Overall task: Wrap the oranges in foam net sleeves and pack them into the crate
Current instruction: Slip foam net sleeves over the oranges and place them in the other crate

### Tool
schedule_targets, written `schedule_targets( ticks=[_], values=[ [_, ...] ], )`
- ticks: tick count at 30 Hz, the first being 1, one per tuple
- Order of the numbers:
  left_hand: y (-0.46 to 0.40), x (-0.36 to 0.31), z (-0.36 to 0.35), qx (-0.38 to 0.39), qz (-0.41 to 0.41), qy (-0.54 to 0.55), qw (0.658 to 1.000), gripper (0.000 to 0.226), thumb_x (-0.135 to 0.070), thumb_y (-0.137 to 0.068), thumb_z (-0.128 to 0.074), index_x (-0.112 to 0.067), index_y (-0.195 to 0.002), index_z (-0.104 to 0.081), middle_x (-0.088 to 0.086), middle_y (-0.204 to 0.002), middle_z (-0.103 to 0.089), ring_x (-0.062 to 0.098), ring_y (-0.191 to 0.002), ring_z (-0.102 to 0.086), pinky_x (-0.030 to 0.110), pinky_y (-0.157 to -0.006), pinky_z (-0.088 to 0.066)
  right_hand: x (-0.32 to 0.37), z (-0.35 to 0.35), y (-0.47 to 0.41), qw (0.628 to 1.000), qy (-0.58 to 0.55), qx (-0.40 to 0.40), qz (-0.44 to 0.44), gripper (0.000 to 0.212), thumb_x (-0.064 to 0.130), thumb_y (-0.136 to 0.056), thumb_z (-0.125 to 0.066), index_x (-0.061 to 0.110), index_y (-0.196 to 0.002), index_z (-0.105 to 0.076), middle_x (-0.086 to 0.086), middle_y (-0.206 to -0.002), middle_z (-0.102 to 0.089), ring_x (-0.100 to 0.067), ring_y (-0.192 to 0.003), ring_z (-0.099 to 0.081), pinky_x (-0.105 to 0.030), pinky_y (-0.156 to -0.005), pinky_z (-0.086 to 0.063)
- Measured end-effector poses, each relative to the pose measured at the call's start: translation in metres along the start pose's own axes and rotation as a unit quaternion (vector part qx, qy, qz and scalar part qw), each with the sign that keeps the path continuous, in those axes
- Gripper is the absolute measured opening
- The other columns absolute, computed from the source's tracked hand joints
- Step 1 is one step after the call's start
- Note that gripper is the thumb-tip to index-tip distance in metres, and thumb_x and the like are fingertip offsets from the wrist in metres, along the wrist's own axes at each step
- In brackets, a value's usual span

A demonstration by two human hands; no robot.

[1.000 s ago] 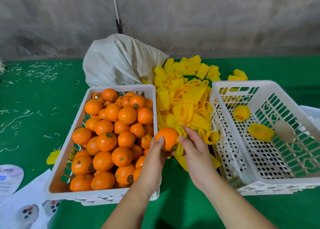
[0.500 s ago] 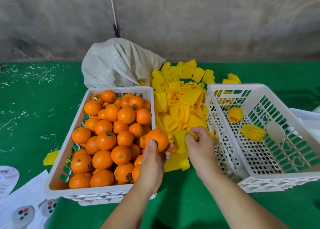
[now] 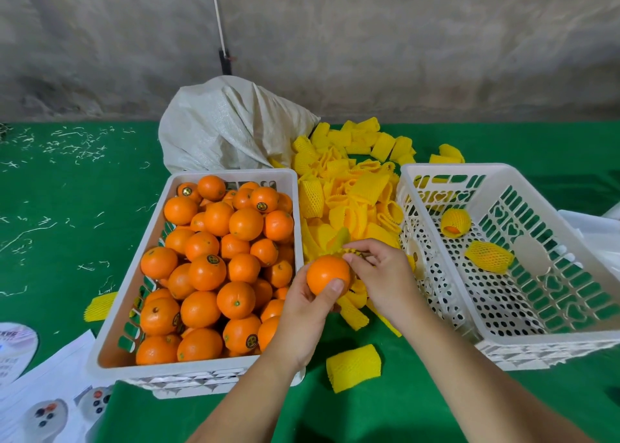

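Left hand [image 3: 307, 311] gripped a bare orange [image 3: 328, 274] between the two crates, thumb across its near side, fingers curled under it. Right hand [image 3: 382, 275] pinched the edge of a yellow foam sleeve [image 3: 352, 252] at the top right of that orange — the sleeve touched the fruit, but I couldn't tell whether any of it had gone over.

The white crate on the left [image 3: 231, 369] sat heaped with unwrapped oranges [image 3: 218, 271], several bearing small round stickers. The white crate on the right [image 3: 570, 340] held two wrapped oranges, one near the far wall [image 3: 455, 223] with orange showing at the open end of its net, the other [image 3: 489, 256] lying nearer the middle of the floor.

A loose pile of foam sleeves [image 3: 352, 187] lay on the green worktop [image 3: 67, 207] between the crates, spilling back toward a white woven sack [image 3: 231, 127]. One single sleeve [image 3: 354, 367] lay apart near the front, between the forearms — another [image 3: 100, 305] sat just left of the full crate. Printed papers [image 3: 37, 399] covered the front left corner. Pale shreds [image 3: 70, 144] were scattered over the far left of the cloth.
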State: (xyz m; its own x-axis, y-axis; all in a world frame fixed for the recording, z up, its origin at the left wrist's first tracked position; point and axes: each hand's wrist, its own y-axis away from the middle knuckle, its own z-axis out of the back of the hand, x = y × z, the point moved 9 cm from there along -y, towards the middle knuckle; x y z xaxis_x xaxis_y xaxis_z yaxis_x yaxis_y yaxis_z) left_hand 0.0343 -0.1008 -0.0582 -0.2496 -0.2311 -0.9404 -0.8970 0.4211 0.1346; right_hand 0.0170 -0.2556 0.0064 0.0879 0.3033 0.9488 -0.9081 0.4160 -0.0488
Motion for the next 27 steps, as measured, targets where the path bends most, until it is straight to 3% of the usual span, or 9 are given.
schedule_targets(
  ticks=[5,8,11,14,16,18,22,24,27],
  values=[
    [-0.005,-0.004,0.012,-0.073,-0.017,0.023,0.997,0.084,-0.072,-0.066,-0.088,-0.059,-0.137,-0.043,-0.004,-0.143,-0.055,0.013,-0.115,-0.071,0.035,-0.086,-0.061,0.017,-0.004,0.012,0.998,0.002,0.043,0.039,0.012,0.034,-0.094,-0.071,0.045,-0.097,-0.072,0.023,-0.084,-0.072,0.002,-0.077,-0.067,-0.014,-0.066,-0.049],
    [-0.009,0.000,0.007,-0.023,-0.012,0.061,0.998,0.088,-0.059,-0.080,-0.084,-0.062,-0.150,-0.032,-0.005,-0.155,-0.051,0.019,-0.132,-0.063,0.040,-0.095,-0.057,0.024,-0.015,0.024,0.994,0.046,0.061,0.076,0.019,0.034,-0.096,-0.068,0.052,-0.097,-0.068,0.026,-0.092,-0.069,0.003,-0.083,-0.065,-0.013,-0.067,-0.048],
    [-0.008,0.003,0.002,0.025,-0.007,0.053,0.998,0.082,-0.041,-0.083,-0.079,-0.045,-0.153,-0.037,0.007,-0.137,-0.061,0.021,-0.117,-0.066,0.042,-0.099,-0.055,0.031,-0.011,0.026,0.988,0.095,0.035,0.114,0.020,0.021,-0.101,-0.065,0.039,-0.109,-0.069,0.022,-0.105,-0.064,0.001,-0.098,-0.062,-0.021,-0.083,-0.051],
    [-0.005,-0.003,0.003,-0.006,-0.040,-0.008,0.999,0.071,-0.035,-0.079,-0.086,-0.043,-0.133,-0.042,0.015,-0.121,-0.064,0.022,-0.105,-0.068,0.049,-0.098,-0.059,0.048,-0.005,0.033,0.971,0.163,0.018,0.175,0.016,0.015,-0.102,-0.062,0.020,-0.114,-0.072,0.010,-0.110,-0.063,-0.004,-0.101,-0.060,-0.028,-0.088,-0.051],
    [-0.002,-0.007,0.001,-0.032,-0.067,-0.030,0.997,0.059,-0.035,-0.076,-0.087,-0.048,-0.112,-0.042,0.000,-0.100,-0.068,0.010,-0.086,-0.066,0.031,-0.077,-0.061,0.065,-0.009,0.044,0.952,0.198,0.026,0.231,0.018,0.015,-0.103,-0.058,0.014,-0.114,-0.071,0.003,-0.111,-0.063,-0.015,-0.101,-0.061,-0.034,-0.087,-0.053],
    [-0.001,-0.009,0.002,-0.062,-0.081,-0.049,0.994,0.057,-0.039,-0.076,-0.084,-0.042,-0.109,-0.038,-0.019,-0.080,-0.062,0.000,-0.070,-0.057,0.017,-0.063,-0.051,0.082,-0.016,0.057,0.928,0.236,0.034,0.286,0.021,0.017,-0.102,-0.055,0.012,-0.115,-0.071,-0.002,-0.110,-0.063,-0.021,-0.100,-0.058,-0.037,-0.085,-0.051],
    [0.000,-0.007,0.009,-0.116,-0.081,-0.020,0.990,0.057,-0.044,-0.071,-0.072,-0.033,-0.115,-0.037,-0.010,-0.092,-0.062,-0.003,-0.072,-0.059,0.017,-0.062,-0.051,0.094,-0.023,0.072,0.900,0.259,0.050,0.346,0.023,0.016,-0.102,-0.057,0.008,-0.118,-0.071,-0.007,-0.107,-0.062,-0.028,-0.096,-0.060,-0.042,-0.078,-0.054],
    [0.000,-0.009,0.010,-0.121,-0.085,0.005,0.989,0.061,-0.038,-0.076,-0.068,-0.033,-0.131,-0.041,0.009,-0.110,-0.066,0.007,-0.092,-0.070,0.025,-0.079,-0.060,0.087,-0.024,0.074,0.906,0.243,0.055,0.342,0.025,0.019,-0.102,-0.060,0.008,-0.122,-0.069,-0.007,-0.110,-0.061,-0.026,-0.098,-0.062,-0.042,-0.079,-0.055],
    [0.000,-0.016,0.002,-0.045,-0.108,0.029,0.993,0.044,-0.017,-0.098,-0.057,-0.004,-0.139,-0.053,0.032,-0.125,-0.061,0.038,-0.116,-0.063,0.067,-0.108,-0.048,0.066,-0.022,0.068,0.931,0.229,0.033,0.283,0.042,0.030,-0.097,-0.058,0.014,-0.136,-0.059,-0.002,-0.122,-0.055,-0.022,-0.109,-0.058,-0.042,-0.086,-0.056]
  ],
)
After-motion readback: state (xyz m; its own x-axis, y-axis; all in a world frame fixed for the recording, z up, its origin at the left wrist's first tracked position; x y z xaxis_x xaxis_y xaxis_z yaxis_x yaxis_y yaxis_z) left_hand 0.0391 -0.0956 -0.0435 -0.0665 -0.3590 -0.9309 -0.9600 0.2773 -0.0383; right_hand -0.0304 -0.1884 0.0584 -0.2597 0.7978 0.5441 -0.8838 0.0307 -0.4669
